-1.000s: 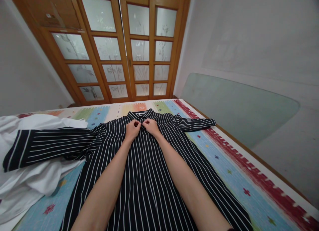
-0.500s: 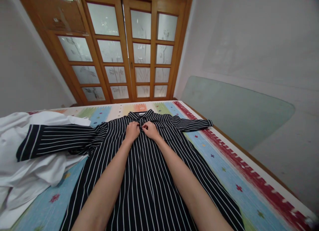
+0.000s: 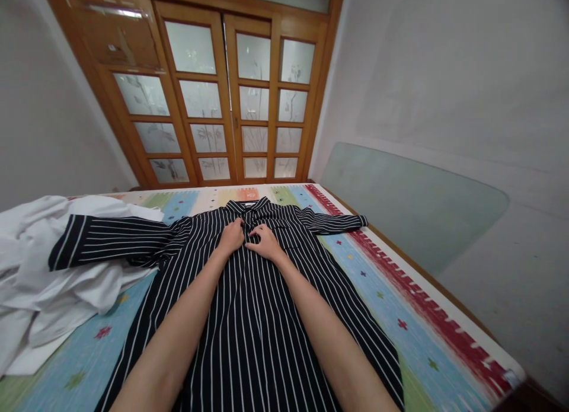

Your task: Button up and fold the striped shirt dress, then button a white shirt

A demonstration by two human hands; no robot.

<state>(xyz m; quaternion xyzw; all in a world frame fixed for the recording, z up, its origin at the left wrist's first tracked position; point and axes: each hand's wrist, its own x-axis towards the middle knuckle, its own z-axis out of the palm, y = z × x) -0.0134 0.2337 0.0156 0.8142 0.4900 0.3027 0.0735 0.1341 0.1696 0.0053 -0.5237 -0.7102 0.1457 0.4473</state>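
Observation:
A black shirt with white stripes [image 3: 249,317] lies spread out front side up, collar at the far end and sleeves out to both sides. My left hand [image 3: 232,236] is closed on the shirt's front edge just below the collar, its fingertips partly hidden. Beside it, my right hand [image 3: 265,243] is over the upper chest of the shirt, with thumb and forefinger apart and no cloth visible between them. Any buttons near my fingers are too small to make out.
Crumpled white cloth [image 3: 89,293] lies at the left, partly under the shirt's sleeve. Beneath everything is a colourful patterned cover [image 3: 355,272]. Wooden doors with glass panes [image 3: 252,101] stand beyond the far edge; a pale wall [image 3: 444,74] is on the right.
My right hand has drawn slightly down toward me, and its thumb and forefinger have parted. My left hand stays near the shirt's front edge. The camera view has shifted slightly.

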